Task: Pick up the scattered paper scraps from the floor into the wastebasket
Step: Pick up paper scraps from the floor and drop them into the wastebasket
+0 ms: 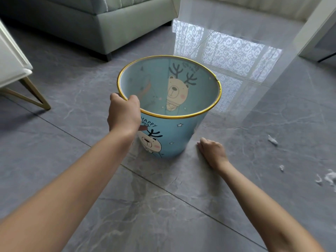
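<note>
A: Where's the wastebasket (174, 128)?
B: Frame centre; the left hand (123, 113) is gripping its gold rim.
A: The right hand (212, 151)?
B: Lying curled on the floor (163, 206); paper scraps (272, 140) are sitting far right.

paper scraps (330, 178) cut by right edge, sofa (101, 24) cropped

One wastebasket (181, 128), centre of frame. Four paper scraps visible at right edge: one (272, 140) mid-right, three lower right (281, 167) (318, 180) (331, 177) (last partly cut off by frame). Two hands: left hand (124, 113), right hand (212, 151). One sofa (109, 26), upper left.
</note>
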A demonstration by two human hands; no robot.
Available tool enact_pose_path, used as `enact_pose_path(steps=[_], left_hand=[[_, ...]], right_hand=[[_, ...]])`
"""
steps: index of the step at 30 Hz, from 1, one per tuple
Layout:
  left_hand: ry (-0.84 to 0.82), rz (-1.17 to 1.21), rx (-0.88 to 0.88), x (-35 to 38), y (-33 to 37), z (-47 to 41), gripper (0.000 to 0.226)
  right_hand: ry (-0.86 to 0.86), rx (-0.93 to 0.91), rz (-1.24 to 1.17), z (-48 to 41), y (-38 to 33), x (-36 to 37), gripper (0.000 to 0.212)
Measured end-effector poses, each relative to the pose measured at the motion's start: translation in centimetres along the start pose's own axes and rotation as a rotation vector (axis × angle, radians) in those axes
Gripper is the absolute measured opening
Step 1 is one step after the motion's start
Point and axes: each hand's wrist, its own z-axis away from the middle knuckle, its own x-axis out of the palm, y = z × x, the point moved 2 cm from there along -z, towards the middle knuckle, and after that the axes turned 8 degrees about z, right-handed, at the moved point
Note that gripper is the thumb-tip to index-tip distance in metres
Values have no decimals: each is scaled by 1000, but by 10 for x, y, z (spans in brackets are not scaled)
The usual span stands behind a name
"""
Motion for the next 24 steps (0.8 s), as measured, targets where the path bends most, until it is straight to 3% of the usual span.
enact_pose_path(steps=[4, 7, 9, 12, 15, 19, 22, 24], left_hand=[[-11, -11, -4, 2, 2, 2, 20], [1, -27, -4, 2, 5, 3, 26], [17, -59, -7, 3, 3, 2, 31], [22, -74, -8, 2, 3, 3, 32], [12, -113, -12, 4, 8, 5, 32], [-10, -139, -36, 3, 13, 10, 32], [-17, -136, -45, 2, 16, 12, 33], [-7, -112, -63, 2, 17, 14, 34]], right_hand=[[115, 406, -491, -9, 20, -28, 40], [370, 702, -1049, -32, 27, -74, 43], [544, 708, -1274, -50, 23, -114, 45], [721, 431, -1284, -72, -1, -183, 46], [720, 209, -1173, -86, -39, -226, 44], [444, 44, -883, -97, -78, -231, 48], [198, 120, -843, -91, -88, -223, 71], [172, 127, -733, -86, -90, -225, 78]])
